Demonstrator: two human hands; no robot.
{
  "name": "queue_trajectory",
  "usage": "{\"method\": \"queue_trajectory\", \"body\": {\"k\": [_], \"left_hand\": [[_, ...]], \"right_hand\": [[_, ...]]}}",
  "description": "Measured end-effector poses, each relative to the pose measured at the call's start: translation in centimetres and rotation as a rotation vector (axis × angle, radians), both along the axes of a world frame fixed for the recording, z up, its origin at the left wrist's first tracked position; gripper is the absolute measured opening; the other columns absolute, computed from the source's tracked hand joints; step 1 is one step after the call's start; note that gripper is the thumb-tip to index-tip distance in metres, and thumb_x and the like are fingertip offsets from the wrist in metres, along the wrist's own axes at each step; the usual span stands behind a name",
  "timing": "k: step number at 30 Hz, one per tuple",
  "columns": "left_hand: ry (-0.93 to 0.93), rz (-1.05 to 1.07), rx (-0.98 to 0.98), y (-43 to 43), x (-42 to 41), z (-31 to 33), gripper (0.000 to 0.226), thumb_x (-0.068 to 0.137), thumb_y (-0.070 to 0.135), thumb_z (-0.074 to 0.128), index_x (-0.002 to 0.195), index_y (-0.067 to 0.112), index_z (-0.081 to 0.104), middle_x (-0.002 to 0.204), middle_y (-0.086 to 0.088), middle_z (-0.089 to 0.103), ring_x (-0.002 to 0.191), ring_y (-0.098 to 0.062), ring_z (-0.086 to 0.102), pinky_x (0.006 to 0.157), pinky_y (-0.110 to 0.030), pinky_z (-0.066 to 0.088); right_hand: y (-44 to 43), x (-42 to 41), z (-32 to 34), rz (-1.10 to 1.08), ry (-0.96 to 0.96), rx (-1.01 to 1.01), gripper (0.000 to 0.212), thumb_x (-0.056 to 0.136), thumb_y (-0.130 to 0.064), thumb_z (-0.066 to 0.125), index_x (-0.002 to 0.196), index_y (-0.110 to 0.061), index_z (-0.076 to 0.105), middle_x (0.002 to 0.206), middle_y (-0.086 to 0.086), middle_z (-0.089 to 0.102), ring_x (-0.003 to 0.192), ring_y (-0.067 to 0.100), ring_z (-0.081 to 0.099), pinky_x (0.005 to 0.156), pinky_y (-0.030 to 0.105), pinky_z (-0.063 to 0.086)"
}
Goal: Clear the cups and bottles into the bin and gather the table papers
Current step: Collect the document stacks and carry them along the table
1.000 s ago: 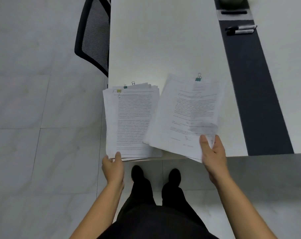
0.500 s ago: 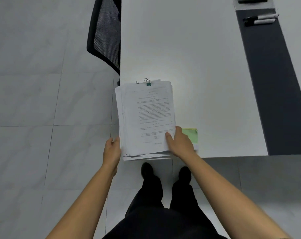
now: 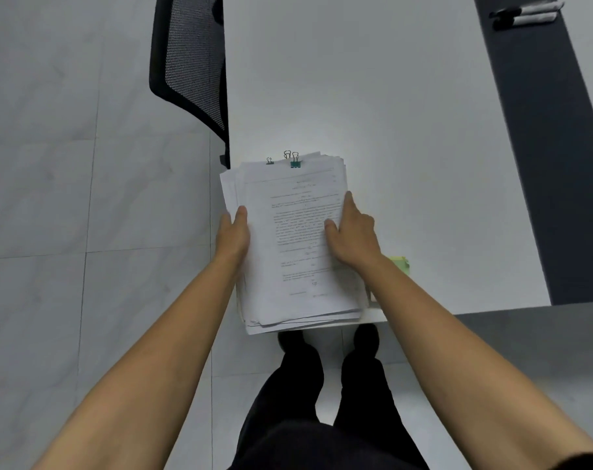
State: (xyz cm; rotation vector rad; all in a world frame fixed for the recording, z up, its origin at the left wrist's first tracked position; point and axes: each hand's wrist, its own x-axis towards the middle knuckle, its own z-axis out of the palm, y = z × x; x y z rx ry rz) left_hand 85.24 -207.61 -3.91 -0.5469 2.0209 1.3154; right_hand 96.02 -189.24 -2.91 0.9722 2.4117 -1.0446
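Head view: paper stack sits on the table's near-left corner, straight-fingered left hand against its left side, right hand flat on top. Squaring looks in hand; next, add the green pad, possibly sticky notes.

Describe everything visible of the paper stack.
The paper stack is a thick, uneven pile of white printed sheets at the table corner, its near end overhanging the edge. Binder clips, one green, stick out at the far end. The left hand presses its left side; the right hand rests on top.
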Motion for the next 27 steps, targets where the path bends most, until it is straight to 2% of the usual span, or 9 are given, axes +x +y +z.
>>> {"method": "queue_trajectory", "body": {"k": [2, 6, 8, 11, 14, 16, 18, 21, 27], "left_hand": [[-0.033, -0.051, 0.034, 0.3, -0.5, -0.2, 0.068, 0.09, 0.058, 0.041, 0.148, 0.023, 0.04, 0.143, 0.004, 0.053, 0.126, -0.021, 0.054, 0.107, -0.04, 0.042], [-0.069, -0.107, 0.107, -0.2, -0.8, 0.9, 0.05, 0.105, 0.046, 0.035, 0.15, 0.023, 0.036, 0.131, 0.011, 0.049, 0.115, -0.012, 0.049, 0.095, -0.029, 0.036], [-0.065, -0.101, 0.1, -1.1, -0.6, 1.1, 0.058, 0.104, 0.05, 0.036, 0.154, 0.022, 0.028, 0.146, 0.009, 0.042, 0.125, -0.014, 0.045, 0.103, -0.033, 0.035], [-0.047, -0.002, 0.026, -2.0, 1.0, 1.4, 0.068, 0.102, 0.053, 0.037, 0.158, 0.02, 0.017, 0.161, 0.002, 0.028, 0.143, -0.022, 0.035, 0.117, -0.04, 0.028], [-0.017, 0.038, 0.01, -2.5, 4.8, 1.8, 0.068, 0.103, 0.049, 0.037, 0.159, 0.018, 0.013, 0.161, 0.0, 0.027, 0.145, -0.021, 0.032, 0.112, -0.033, 0.027], [0.008, 0.007, 0.005, -2.6, 7.4, 2.3, 0.061, 0.104, 0.047, 0.037, 0.156, 0.02, 0.021, 0.158, 0.002, 0.034, 0.138, -0.018, 0.039, 0.107, -0.028, 0.031], [0.028, -0.038, 0.012, -2.3, 9.2, 2.5, 0.059, 0.105, 0.044, 0.037, 0.157, 0.021, 0.021, 0.158, 0.005, 0.033, 0.14, -0.016, 0.037, 0.103, -0.022, 0.026], [0.019, -0.055, 0.047, -1.8, 9.6, 2.6, 0.062, 0.105, 0.044, 0.038, 0.158, 0.023, 0.014, 0.161, 0.006, 0.026, 0.146, -0.015, 0.028, 0.104, -0.022, 0.022], [0.023, -0.195, 0.019, -2.7, 8.9, 1.7, 0.066, 0.104, 0.048, 0.035, 0.159, 0.023, 0.008, 0.167, 0.007, 0.007, 0.153, -0.013, 0.01, 0.122, -0.034, 0.011]], "right_hand": [[-1.3, -0.1, -0.5, 0.09, -0.037, 0.056, 0.071, 0.103, -0.039, 0.036, 0.16, -0.013, 0.001, 0.166, 0.01, 0.018, 0.146, 0.04, 0.022, 0.117, 0.052, 0.027], [-0.5, 0.9, -0.4, 0.095, -0.007, -0.001, 0.074, 0.102, -0.039, 0.042, 0.16, -0.014, 0.005, 0.16, 0.01, 0.031, 0.144, 0.035, 0.028, 0.115, 0.052, 0.031], [0.2, 1.6, -0.2, 0.073, 0.005, -0.074, 0.078, 0.099, -0.038, 0.05, 0.159, -0.012, 0.008, 0.157, 0.01, 0.035, 0.143, 0.034, 0.033, 0.116, 0.051, 0.033], [-0.6, 2.5, 0.6, -0.017, 0.005, -0.139, 0.081, 0.099, -0.032, 0.054, 0.159, -0.01, 0.005, 0.162, 0.01, 0.026, 0.147, 0.03, 0.027, 0.119, 0.041, 0.023], [-2.2, 4.1, 1.2, -0.151, -0.002, -0.194, 0.078, 0.1, -0.028, 0.053, 0.159, -0.01, 0.006, 0.162, 0.009, 0.026, 0.149, 0.027, 0.025, 0.116, 0.033, 0.023], [-3.7, 5.3, 1.2, -0.195, -0.004, -0.192, 0.073, 0.099, -0.023, 0.052, 0.158, -0.007, 0.011, 0.158, 0.011, 0.032, 0.146, 0.029, 0.028, 0.113, 0.03, 0.026], [-5.2, 6.3, 0.8, -0.188, -0.023, -0.157, 0.077, 0.097, -0.022, 0.051, 0.159, -0.006, 0.008, 0.16, 0.012, 0.029, 0.147, 0.031, 0.027, 0.121, 0.037, 0.023], [-6.2, 7.1, -0.1, -0.182, -0.012, -0.121, 0.086, 0.084, -0.033, 0.05, 0.158, -0.011, 0.012, 0.158, 0.011, 0.033, 0.145, 0.032, 0.03, 0.117, 0.05, 0.03], [-4.6, 7.6, 0.4, -0.167, 0.031, -0.163, 0.083, 0.09, -0.02, 0.056, 0.159, -0.016, 0.01, 0.153, 0.005, 0.038, 0.14, 0.033, 0.029, 0.115, 0.044, 0.03]]}}
